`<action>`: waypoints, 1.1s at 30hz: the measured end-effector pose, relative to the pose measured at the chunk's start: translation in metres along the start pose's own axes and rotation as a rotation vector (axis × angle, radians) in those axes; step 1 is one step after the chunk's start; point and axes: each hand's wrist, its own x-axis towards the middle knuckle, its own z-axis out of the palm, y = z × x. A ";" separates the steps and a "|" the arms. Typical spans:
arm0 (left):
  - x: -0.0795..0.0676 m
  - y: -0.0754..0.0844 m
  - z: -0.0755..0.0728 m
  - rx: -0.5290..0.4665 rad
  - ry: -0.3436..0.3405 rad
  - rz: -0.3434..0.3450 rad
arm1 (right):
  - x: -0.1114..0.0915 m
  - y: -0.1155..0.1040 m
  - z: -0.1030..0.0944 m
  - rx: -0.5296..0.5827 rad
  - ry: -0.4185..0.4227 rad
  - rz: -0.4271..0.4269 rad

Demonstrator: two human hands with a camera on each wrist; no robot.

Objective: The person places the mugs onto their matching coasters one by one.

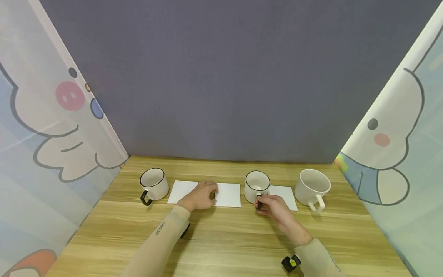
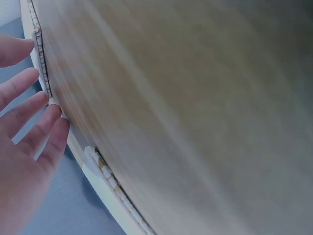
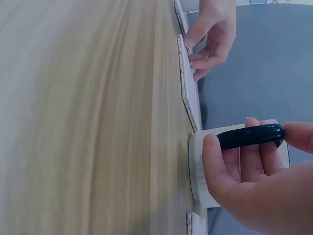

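My right hand [image 1: 275, 209] holds the black handle [image 3: 252, 136] of a white mug [image 1: 257, 186] with a thin black rim. Fingers curl around that handle, with the thumb at its end. The mug stands upright between two white cards, the middle card [image 1: 227, 195] and the right card [image 1: 283, 196]. Over the gap between the left card [image 1: 180, 189] and the middle card lies my left hand [image 1: 200, 195]. Its fingers are loosely bent and spread, fingertips close to the table between the card edges [image 2: 120, 191], with nothing in them.
Another white mug [image 1: 157, 184] with black rim and handle stands at the left. A larger plain white mug [image 1: 313, 187] stands at the right, beside the right card. Behind the wooden table [image 1: 225, 238] rises a grey panel [image 1: 221, 84], with printed cartoon curtains [image 1: 41, 115] on both sides.
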 end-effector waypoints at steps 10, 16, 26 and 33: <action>0.001 -0.001 0.000 -0.007 -0.013 -0.006 | -0.002 0.000 0.009 0.066 0.044 -0.028; -0.001 -0.001 0.000 -0.025 -0.005 0.003 | -0.004 0.000 0.015 0.099 0.107 -0.020; -0.003 0.001 0.002 -0.018 -0.016 -0.026 | -0.004 0.001 0.018 0.111 0.138 -0.037; -0.003 0.002 0.001 -0.008 -0.009 -0.020 | -0.003 -0.001 0.019 0.129 0.150 -0.038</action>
